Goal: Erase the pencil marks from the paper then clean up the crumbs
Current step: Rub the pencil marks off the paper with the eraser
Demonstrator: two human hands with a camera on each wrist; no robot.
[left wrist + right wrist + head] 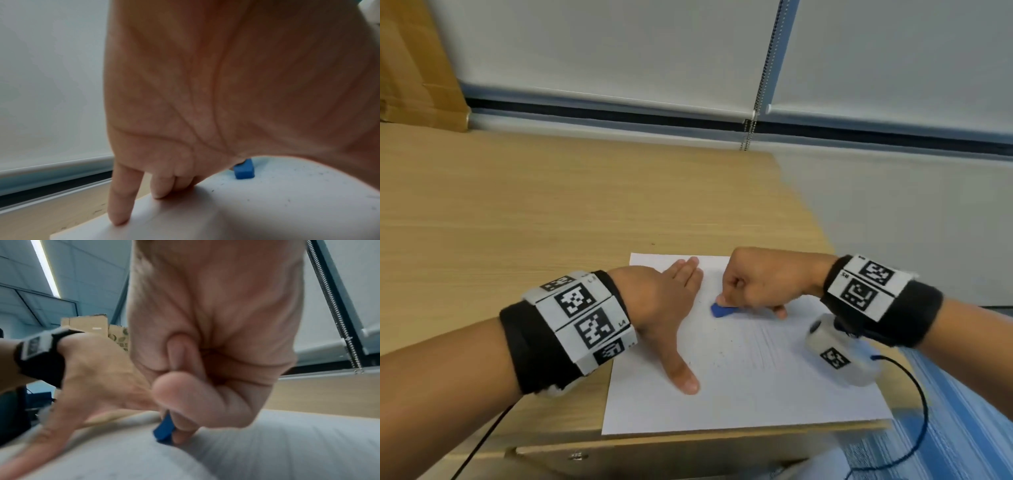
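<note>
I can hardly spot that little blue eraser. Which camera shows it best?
The left wrist view: the eraser stands clear on the paper, with only its top covered. In the right wrist view the right hand hides most of it; in the head view it is small and blurred.

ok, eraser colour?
Blue. The eraser, pinched by the right hand against the paper, shows best in the left wrist view.

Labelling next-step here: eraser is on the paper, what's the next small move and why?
Probably stroke the blue eraser, pinched by the right hand, toward the faint pencil lines still on the paper. The left hand presses the sheet flat, so it should hold.
</note>
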